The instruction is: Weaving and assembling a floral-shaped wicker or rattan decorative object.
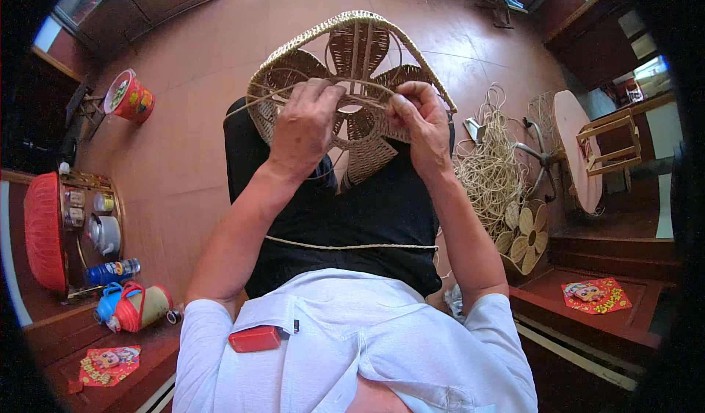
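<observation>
A woven straw frame (352,18) with a braided rim and flower-petal panels rests against my knees, over dark trousers. My left hand (305,123) is closed on the straw cord (268,106), with loose ends sticking out to its left. Thumb and fingers pinched, my right hand (422,123) grips the same cord near the frame's right side. Between the two hands, strands of the cord arch over the frame's open middle. My left fingertips are partly hidden behind the hand. A further length of cord lies across my lap.
A heap of loose straw cord (488,163) lies on the floor to the right, with a finished-looking flower-patterned woven piece (529,240) below it. A round-topped stool (576,152) lies on its side beyond. At left stand a red bucket (131,97), thermos flasks (150,308) and a kettle (105,234).
</observation>
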The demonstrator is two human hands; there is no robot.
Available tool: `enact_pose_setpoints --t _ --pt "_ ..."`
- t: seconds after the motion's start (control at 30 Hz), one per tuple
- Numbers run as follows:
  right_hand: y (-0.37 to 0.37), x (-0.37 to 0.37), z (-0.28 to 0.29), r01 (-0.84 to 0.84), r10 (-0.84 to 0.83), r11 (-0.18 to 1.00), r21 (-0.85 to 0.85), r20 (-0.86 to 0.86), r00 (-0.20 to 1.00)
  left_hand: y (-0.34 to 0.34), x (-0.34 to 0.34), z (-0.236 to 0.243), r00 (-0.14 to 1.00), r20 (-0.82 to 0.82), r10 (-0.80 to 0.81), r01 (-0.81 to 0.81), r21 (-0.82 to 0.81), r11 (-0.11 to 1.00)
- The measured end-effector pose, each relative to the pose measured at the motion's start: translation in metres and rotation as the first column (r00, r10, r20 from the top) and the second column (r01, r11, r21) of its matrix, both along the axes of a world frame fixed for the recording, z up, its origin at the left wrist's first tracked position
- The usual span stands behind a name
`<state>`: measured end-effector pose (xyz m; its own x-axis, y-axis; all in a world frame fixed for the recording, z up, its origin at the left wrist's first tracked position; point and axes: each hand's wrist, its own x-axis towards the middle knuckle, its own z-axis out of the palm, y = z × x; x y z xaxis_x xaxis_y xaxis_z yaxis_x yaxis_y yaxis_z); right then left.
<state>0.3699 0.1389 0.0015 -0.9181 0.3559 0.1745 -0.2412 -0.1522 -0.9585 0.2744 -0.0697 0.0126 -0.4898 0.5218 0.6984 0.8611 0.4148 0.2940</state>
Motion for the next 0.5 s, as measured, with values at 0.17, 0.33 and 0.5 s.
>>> enact_pose_setpoints --t 0.17,0.33,0.5 --pt "0.01 0.015 0.009 0.059 -0.06 0.998 0.034 0.028 0.998 0.005 -0.004 -0.013 0.992 -0.114 0.053 -0.064 -0.096 0.993" --pt "0.033 0.02 0.012 0.09 -0.09 0.994 0.054 -0.002 0.996 0.004 0.0 -0.01 0.963 -0.26 0.07 -0.105 -0.126 0.986" --pt "0.047 0.019 0.029 0.13 -0.127 0.99 0.059 -0.044 0.991 0.003 -0.006 -0.011 0.955 -0.297 0.022 -0.069 -0.151 0.986"
